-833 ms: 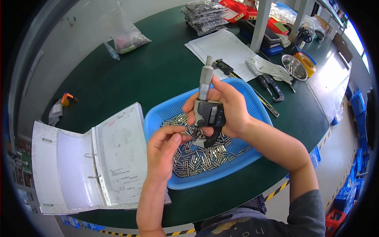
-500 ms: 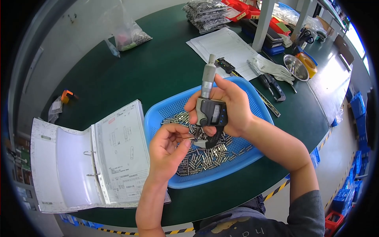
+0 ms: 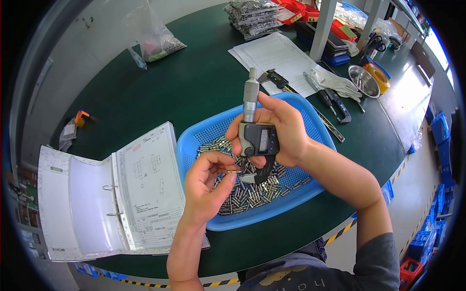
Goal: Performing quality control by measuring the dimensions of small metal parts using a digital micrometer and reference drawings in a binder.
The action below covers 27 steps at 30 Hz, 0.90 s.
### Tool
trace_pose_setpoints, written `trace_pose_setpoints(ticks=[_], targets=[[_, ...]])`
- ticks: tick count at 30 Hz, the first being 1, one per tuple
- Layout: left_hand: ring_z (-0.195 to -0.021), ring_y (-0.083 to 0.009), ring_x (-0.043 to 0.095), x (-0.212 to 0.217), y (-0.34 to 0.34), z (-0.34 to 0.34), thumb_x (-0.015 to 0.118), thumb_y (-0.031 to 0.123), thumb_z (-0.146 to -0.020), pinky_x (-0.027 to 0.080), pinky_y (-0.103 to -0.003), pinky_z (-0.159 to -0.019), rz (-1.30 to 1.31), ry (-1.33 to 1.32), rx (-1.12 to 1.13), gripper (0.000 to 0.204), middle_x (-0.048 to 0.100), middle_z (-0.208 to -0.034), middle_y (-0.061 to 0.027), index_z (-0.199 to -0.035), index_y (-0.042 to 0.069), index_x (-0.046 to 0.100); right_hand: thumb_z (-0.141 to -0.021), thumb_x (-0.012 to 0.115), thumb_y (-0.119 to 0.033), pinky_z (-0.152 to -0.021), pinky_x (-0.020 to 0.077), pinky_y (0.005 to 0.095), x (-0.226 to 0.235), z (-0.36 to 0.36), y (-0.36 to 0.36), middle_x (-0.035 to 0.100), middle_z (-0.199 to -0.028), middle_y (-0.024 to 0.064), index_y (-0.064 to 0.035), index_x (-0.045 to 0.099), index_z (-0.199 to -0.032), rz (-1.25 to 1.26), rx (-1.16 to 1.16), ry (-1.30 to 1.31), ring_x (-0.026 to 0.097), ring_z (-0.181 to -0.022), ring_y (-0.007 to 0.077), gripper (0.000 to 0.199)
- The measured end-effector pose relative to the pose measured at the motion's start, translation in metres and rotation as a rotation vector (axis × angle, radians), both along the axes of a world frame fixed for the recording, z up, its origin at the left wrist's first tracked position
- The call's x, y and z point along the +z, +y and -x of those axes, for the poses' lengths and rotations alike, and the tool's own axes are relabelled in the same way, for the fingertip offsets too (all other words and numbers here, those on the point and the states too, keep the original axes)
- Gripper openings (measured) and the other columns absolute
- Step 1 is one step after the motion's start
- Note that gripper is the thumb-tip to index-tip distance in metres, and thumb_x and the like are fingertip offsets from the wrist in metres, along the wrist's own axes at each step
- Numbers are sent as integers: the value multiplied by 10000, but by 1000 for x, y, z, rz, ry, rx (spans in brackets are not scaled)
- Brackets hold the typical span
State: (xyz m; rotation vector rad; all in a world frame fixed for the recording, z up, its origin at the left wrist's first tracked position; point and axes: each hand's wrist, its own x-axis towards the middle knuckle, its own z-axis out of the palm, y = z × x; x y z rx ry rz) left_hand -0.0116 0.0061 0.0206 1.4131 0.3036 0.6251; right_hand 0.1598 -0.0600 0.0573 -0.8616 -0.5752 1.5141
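My right hand (image 3: 286, 127) is closed around a digital micrometer (image 3: 258, 138), its grey thimble pointing away from me and its curved frame toward me. Between the thumb and fingers of my left hand (image 3: 208, 182) is a small metal pin (image 3: 234, 171), its tip beside the micrometer's jaws. Whether the pin touches the jaws I cannot tell. Both hands are over a blue plastic basket (image 3: 221, 226) holding a heap of similar metal pins (image 3: 252, 198).
An open ring binder (image 3: 150, 194) with a drawing lies left of the basket. Beyond it are a caliper (image 3: 276, 80), paper sheets (image 3: 267, 52), another micrometer (image 3: 337, 104), a white glove (image 3: 335, 83) and a metal bowl (image 3: 364, 81). Bagged parts (image 3: 252, 19) are stacked at the back.
The micrometer's thimble end has swung slightly left. The pin in my left hand has shifted a little left and shows more plainly beside the jaws.
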Motion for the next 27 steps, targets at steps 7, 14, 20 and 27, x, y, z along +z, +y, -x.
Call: trace_pose_setpoints(ticks=[7, 14, 20, 27], targets=[[-814, -106, 512, 1, 0, 0, 562, -34, -730, 409, -246, -767, 9, 13, 2, 209, 527, -871, -56, -927, -17, 493, -838, 242, -522, -408, 387, 232, -1, 1, -1, 572, -669, 122, 35, 551, -842, -38, -19, -4, 472, -424, 158, 637], [-809, -106, 512, 0, 1, -1, 567, -27, -732, 408, -244, -767, 18, 25, -2, 205, 530, -867, -55, -924, -19, 496, -839, 237, -540, -396, 393, 217, -2, 1, 0, 580, -676, 132, 26, 556, -827, -72, -11, -119, 489, -436, 150, 650], [-808, -106, 513, 1, -1, 1, 561, -33, -727, 410, -243, -762, 27, 37, -3, 208, 530, -870, -55, -924, -19, 497, -842, 263, -537, -395, 395, 216, -1, 3, 0, 585, -674, 119, 20, 559, -815, -74, 10, -134, 492, -434, 139, 632], [-792, -94, 507, 0, -1, 1, 552, -32, -735, 412, -231, -744, 24, 78, 23, 181, 526, -874, -51, -907, -11, 501, -864, 185, -528, -415, 400, 215, -2, 5, 0, 577, -666, 108, 16, 556, -845, -32, 4, -225, 492, -452, 133, 658]])
